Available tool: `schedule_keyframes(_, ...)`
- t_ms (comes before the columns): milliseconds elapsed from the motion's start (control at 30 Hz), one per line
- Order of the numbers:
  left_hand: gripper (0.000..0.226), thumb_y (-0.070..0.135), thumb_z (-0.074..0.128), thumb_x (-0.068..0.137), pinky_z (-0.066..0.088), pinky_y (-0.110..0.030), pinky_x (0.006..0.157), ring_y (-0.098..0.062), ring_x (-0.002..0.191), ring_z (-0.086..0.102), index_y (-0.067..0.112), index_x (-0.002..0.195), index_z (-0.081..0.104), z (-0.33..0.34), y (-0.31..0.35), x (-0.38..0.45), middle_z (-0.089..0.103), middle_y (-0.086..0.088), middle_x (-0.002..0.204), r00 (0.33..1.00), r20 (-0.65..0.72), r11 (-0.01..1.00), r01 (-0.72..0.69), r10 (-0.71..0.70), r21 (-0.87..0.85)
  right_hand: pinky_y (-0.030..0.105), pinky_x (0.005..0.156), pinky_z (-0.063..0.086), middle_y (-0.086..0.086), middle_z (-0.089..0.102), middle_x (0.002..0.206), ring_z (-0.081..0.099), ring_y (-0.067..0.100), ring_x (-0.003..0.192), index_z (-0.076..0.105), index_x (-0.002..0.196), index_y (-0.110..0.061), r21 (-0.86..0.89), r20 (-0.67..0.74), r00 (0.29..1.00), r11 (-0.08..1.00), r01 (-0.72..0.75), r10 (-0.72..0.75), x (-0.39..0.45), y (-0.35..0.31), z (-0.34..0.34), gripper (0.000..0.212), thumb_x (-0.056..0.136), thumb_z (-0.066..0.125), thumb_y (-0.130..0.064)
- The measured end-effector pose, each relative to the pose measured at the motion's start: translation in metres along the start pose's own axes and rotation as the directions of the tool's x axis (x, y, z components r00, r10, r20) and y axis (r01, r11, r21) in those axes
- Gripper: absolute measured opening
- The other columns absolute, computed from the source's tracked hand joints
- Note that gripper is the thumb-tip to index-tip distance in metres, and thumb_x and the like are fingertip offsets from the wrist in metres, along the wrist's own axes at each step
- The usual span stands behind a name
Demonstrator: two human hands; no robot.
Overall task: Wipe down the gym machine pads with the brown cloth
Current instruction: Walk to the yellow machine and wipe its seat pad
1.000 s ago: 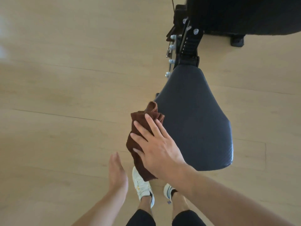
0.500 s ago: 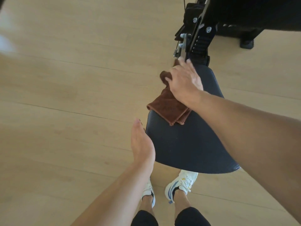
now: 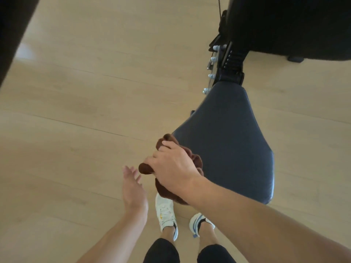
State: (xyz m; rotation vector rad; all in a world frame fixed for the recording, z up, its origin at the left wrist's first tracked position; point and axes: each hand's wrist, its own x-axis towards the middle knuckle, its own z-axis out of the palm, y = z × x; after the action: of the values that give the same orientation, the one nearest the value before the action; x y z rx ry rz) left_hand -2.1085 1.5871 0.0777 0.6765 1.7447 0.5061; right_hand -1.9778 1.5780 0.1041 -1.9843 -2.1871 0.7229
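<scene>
A dark blue-grey seat pad (image 3: 231,141) of the gym machine widens toward me at centre right. My right hand (image 3: 171,168) grips the bunched brown cloth (image 3: 163,190) and presses it on the pad's near left corner; part of the cloth hangs over the edge. My left hand (image 3: 133,188) hovers just left of the cloth with fingers spread, holding nothing and touching nothing.
The black machine frame with bolts (image 3: 226,61) joins the pad's far end, under a large black pad (image 3: 294,25) at top right. A dark shape (image 3: 11,31) fills the top left corner. My white shoes (image 3: 167,215) stand on the pale wood floor (image 3: 85,111) below the pad.
My right hand has dragged the cloth from the pad's far narrow end back to its near left corner, bunching it up. My left hand has dropped lower and further left.
</scene>
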Motion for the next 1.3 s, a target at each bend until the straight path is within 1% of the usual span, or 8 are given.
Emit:
schedule_keyframes(133, 0.048, 0.062, 0.035, 0.091, 0.048, -0.031, 0.092, -0.019, 0.111, 0.063, 0.029, 0.103, 0.069, 0.030, 0.019, -0.017, 0.071, 0.000, 0.108, 0.991, 0.074, 0.985, -0.123, 0.115, 0.121, 0.036, 0.109, 0.049, -0.002, 0.077, 0.117, 0.070, 0.016, 0.116, 0.076, 0.118, -0.019, 0.240, -0.367, 0.908, 0.963, -0.120, 0.204, -0.044, 0.007, 0.011, 0.039, 0.086, 0.055, -0.013)
schedule_keyframes(233, 0.046, 0.062, 0.036, 0.094, 0.044, -0.037, 0.100, -0.018, 0.115, 0.061, 0.034, 0.116, 0.064, 0.056, 0.027, -0.019, 0.067, 0.007, 0.117, 0.970, 0.160, 0.943, -0.221, 0.185, 0.247, 0.019, 0.101, 0.050, -0.013, 0.075, 0.119, 0.067, 0.000, 0.112, 0.076, 0.121, -0.023, 0.418, -0.512, 0.725, 0.871, -0.258, 0.461, -0.088, 0.018, 0.008, 0.039, 0.086, 0.061, -0.013)
schedule_keyframes(400, 0.057, 0.067, 0.036, 0.094, 0.042, -0.039, 0.104, -0.016, 0.119, 0.055, 0.032, 0.137, 0.050, 0.082, 0.033, -0.022, 0.059, 0.010, 0.129, 0.954, 0.225, 0.826, -0.287, 0.199, 0.485, 0.019, 0.065, 0.056, -0.018, 0.077, 0.106, 0.072, -0.002, 0.082, 0.076, 0.121, -0.030, 0.585, -0.536, 0.320, 0.617, -0.527, 0.781, -0.168, 0.024, -0.001, 0.041, 0.083, 0.085, -0.016)
schedule_keyframes(500, 0.067, 0.073, 0.034, 0.088, 0.042, -0.051, 0.108, -0.022, 0.127, 0.054, 0.033, 0.140, 0.046, 0.085, 0.028, -0.019, 0.057, 0.008, 0.137, 0.965, 0.212, 0.789, -0.252, 0.157, 0.561, 0.029, 0.089, 0.050, -0.011, 0.068, 0.131, 0.069, 0.014, 0.114, 0.063, 0.136, -0.034, 0.664, -0.310, 0.138, 0.318, -0.677, 0.941, -0.192, 0.038, 0.008, 0.046, 0.092, 0.062, -0.047)
schedule_keyframes(633, 0.072, 0.075, 0.024, 0.087, 0.042, -0.053, 0.107, -0.027, 0.131, 0.053, 0.033, 0.144, 0.042, 0.091, 0.020, -0.024, 0.058, 0.004, 0.142, 0.938, 0.151, 0.686, -0.333, 0.312, 0.647, 0.041, 0.111, 0.042, -0.008, 0.055, 0.146, 0.051, 0.017, 0.136, 0.040, 0.150, -0.035, 0.794, 0.060, 0.133, 0.034, -0.607, 0.989, -0.188, 0.060, 0.026, 0.061, 0.095, 0.048, -0.063)
schedule_keyframes(1033, 0.068, 0.072, 0.021, 0.088, 0.048, -0.049, 0.097, -0.028, 0.117, 0.060, 0.034, 0.136, 0.050, 0.097, 0.015, -0.020, 0.066, 0.004, 0.127, 0.913, 0.123, 0.607, -0.355, 0.389, 0.711, 0.044, 0.102, 0.043, 0.004, 0.043, 0.147, 0.042, 0.027, 0.134, 0.039, 0.148, -0.028, 0.624, -0.296, 0.115, 0.283, -0.729, 0.948, -0.085, 0.199, -0.037, 0.061, 0.097, 0.057, -0.054)
schedule_keyframes(1200, 0.066, 0.070, 0.023, 0.090, 0.047, -0.047, 0.094, -0.029, 0.116, 0.061, 0.032, 0.136, 0.051, 0.098, 0.015, -0.020, 0.066, 0.003, 0.127, 0.915, 0.113, 0.595, -0.342, 0.388, 0.727, 0.043, 0.096, 0.047, -0.001, 0.063, 0.129, 0.058, 0.028, 0.119, 0.049, 0.141, -0.037, 0.646, 0.125, 0.413, 0.242, -0.724, 0.902, -0.078, 0.203, -0.045, 0.073, 0.086, 0.041, -0.084)
schedule_keyframes(1300, 0.065, 0.069, 0.024, 0.091, 0.047, -0.047, 0.094, -0.029, 0.116, 0.060, 0.032, 0.136, 0.051, 0.099, 0.015, -0.021, 0.066, 0.003, 0.128, 0.919, 0.118, 0.590, -0.336, 0.377, 0.734, 0.039, 0.088, 0.048, -0.009, 0.065, 0.110, 0.062, 0.024, 0.110, 0.053, 0.132, -0.038, 0.638, 0.128, 0.426, 0.255, -0.727, 0.896, -0.099, 0.194, -0.042, 0.066, 0.081, 0.057, -0.080)
